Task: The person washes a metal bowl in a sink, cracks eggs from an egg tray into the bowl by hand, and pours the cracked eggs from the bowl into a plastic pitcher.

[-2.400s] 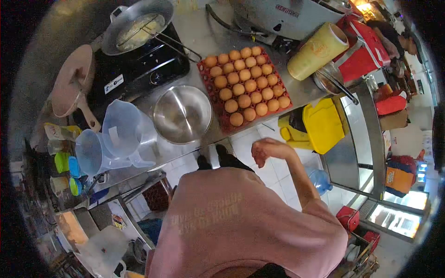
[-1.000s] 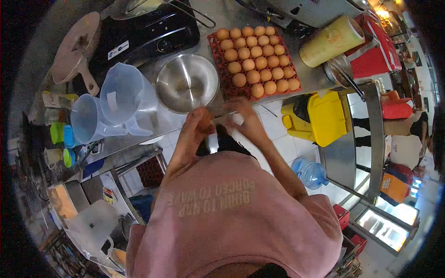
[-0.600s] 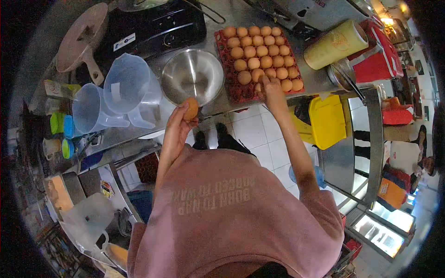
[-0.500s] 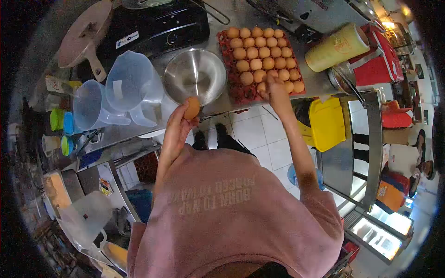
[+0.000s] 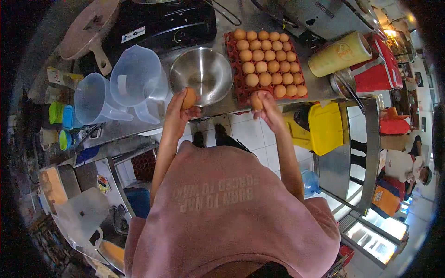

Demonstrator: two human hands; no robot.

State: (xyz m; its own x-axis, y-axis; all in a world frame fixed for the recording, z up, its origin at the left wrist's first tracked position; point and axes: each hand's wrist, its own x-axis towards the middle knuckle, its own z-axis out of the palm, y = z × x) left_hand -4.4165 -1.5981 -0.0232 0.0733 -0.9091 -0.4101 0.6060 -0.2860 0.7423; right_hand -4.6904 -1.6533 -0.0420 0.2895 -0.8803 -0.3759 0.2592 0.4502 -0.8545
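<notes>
My left hand (image 5: 177,111) is closed around a brown egg (image 5: 189,98), just over the near rim of a steel mixing bowl (image 5: 218,76). Another brown egg (image 5: 257,101) sits in the fingers of my right hand (image 5: 269,109), at the counter's front edge by the near side of a red egg tray (image 5: 243,95). Many brown eggs (image 5: 269,55) fill the tray's rows, while a few cups at its near left corner hold none. From above, the bowl looks bare inside.
Two clear plastic jugs (image 5: 134,76) (image 5: 92,99) stand left of the bowl, below a black stove (image 5: 171,25) and a pan (image 5: 90,28). Right of the tray lie a yellow cup (image 5: 340,54) and a red bag (image 5: 378,65). A yellow bin (image 5: 327,127) is under the counter's edge.
My right hand has drawn back from the tray towards the counter's edge with an egg in its fingers. My left hand still holds its egg beside the bowl. The view has shifted slightly.
</notes>
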